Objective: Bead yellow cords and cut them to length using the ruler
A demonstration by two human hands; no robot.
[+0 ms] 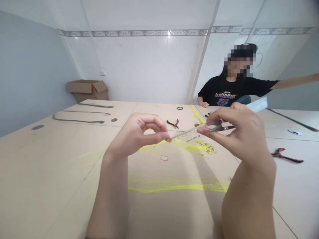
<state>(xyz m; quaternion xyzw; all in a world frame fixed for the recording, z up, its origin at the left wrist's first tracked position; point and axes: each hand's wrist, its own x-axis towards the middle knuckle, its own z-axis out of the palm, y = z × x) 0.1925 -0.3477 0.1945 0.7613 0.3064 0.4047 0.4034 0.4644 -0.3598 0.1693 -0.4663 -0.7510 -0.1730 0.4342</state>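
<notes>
My right hand [239, 129] grips a clear ruler [185, 136] between thumb and fingers. The ruler slants down to the left, and its pale far end sticks out behind the hand. A shiny grey piece also shows between these fingers; I cannot make out its kind. My left hand [147, 134] is closed in a pinch at the ruler's left tip, where a tiny brownish bit shows. Below the hands lies a bundle of yellow strands [196, 147] with small brown curled ends. Nearer to me, another yellow strand bundle [171, 189] stretches across the table between my forearms.
Red-handled pliers [173, 123] lie beyond my hands, and another pair of pliers [286, 156] lies right. A small red-edged label [164, 158] is on the table. Dark strands [79, 121] lie left. A cardboard box [87, 89] stands behind. Across the table sits a person [226, 89].
</notes>
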